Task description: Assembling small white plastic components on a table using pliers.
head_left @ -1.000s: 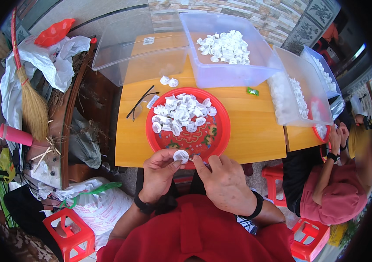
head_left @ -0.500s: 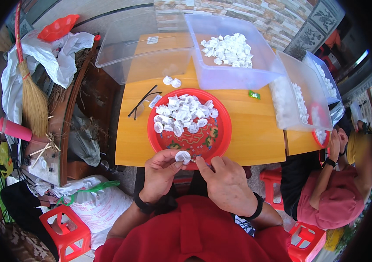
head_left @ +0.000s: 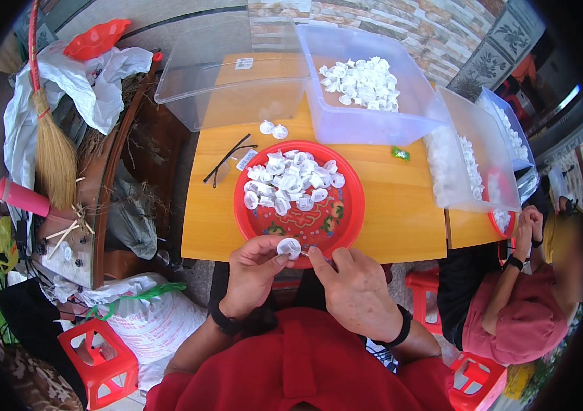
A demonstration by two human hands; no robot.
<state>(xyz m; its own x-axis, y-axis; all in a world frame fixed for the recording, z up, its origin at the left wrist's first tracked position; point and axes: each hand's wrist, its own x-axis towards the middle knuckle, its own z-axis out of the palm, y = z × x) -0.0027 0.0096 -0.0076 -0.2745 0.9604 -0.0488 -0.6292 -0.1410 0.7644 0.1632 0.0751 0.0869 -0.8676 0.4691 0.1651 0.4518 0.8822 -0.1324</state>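
My left hand (head_left: 254,272) pinches a small round white plastic part (head_left: 289,247) between thumb and fingers, its hollow side facing up. Close beside it, my right hand (head_left: 356,288) is closed around a thin metal tool, mostly covered by the fingers; its tip meets the right edge of the part. Both hands are over the near rim of a red round tray (head_left: 291,226) with a printed pattern. A heap of similar white plastic parts (head_left: 291,179) fills the tray's far half.
Behind the tray stands a clear bin (head_left: 374,127) of white parts, with an upright clear lid or box (head_left: 230,82) to its left. Glasses (head_left: 226,163), two loose white parts (head_left: 273,129) and a green packet (head_left: 400,153) lie on the yellow table (head_left: 401,226). Another person (head_left: 517,301) sits at right.
The view has shifted slightly. Both hands keep nearly the same pose, with the white part and the tool still held together.
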